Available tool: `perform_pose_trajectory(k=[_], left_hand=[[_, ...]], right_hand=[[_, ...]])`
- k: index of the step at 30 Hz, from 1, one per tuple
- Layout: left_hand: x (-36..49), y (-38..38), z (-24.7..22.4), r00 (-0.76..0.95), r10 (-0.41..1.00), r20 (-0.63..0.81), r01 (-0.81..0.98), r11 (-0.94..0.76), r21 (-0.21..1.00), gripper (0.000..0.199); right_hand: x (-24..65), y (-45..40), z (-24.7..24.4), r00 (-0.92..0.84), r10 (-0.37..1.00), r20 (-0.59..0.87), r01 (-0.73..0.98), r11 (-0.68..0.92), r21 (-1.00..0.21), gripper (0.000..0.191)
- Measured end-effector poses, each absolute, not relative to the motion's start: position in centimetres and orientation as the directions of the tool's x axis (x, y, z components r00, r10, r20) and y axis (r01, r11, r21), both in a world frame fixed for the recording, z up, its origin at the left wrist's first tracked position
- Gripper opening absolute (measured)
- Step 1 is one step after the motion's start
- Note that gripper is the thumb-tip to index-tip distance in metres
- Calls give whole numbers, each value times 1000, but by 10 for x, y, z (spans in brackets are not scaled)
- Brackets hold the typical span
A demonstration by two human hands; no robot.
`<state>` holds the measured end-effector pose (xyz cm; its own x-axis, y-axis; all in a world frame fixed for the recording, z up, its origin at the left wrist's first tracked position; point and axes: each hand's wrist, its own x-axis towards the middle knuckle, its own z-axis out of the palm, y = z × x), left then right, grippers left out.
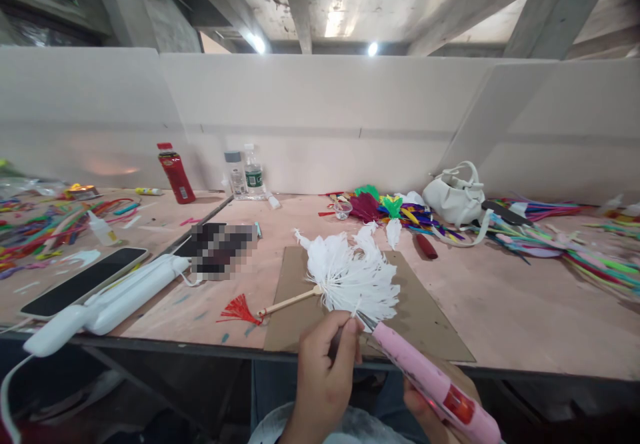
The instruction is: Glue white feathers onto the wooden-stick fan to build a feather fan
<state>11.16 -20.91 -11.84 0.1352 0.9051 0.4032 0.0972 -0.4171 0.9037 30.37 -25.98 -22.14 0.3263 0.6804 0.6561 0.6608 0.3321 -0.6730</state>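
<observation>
My left hand is closed in a pinch at the table's front edge, with a small white fuzzy strip between thumb and fingertips. In my right hand is a pink hair straightener, its red switch showing and its narrow metal end close to the left fingertips. Whether the plates touch the strip is too small to tell. Just beyond both hands a white feathery fan lies on a brown cardboard sheet. The fan's wooden handle points left and ends in a red tassel.
On the left lie a white straightener, a phone and a glue bottle. Bottles stand at the back by a white partition. Toward the right are a white handbag, a dark red object and colourful stems.
</observation>
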Motion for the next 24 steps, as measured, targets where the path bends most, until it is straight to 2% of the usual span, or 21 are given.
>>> perform_pose_trajectory(k=[10, 18, 24], left_hand=[[112, -209, -121, 136, 907, 398, 80, -410, 909, 36], [111, -210, -123, 142, 904, 403, 81, -416, 906, 36], [111, -210, -120, 148, 903, 403, 95, -419, 903, 37]], right_hand=[[305, -263, -232, 296, 680, 671, 695, 328, -640, 51], [306, -262, -221, 232, 733, 640, 656, 367, -659, 46], [303, -264, -217, 260, 689, 677, 680, 367, -635, 46]])
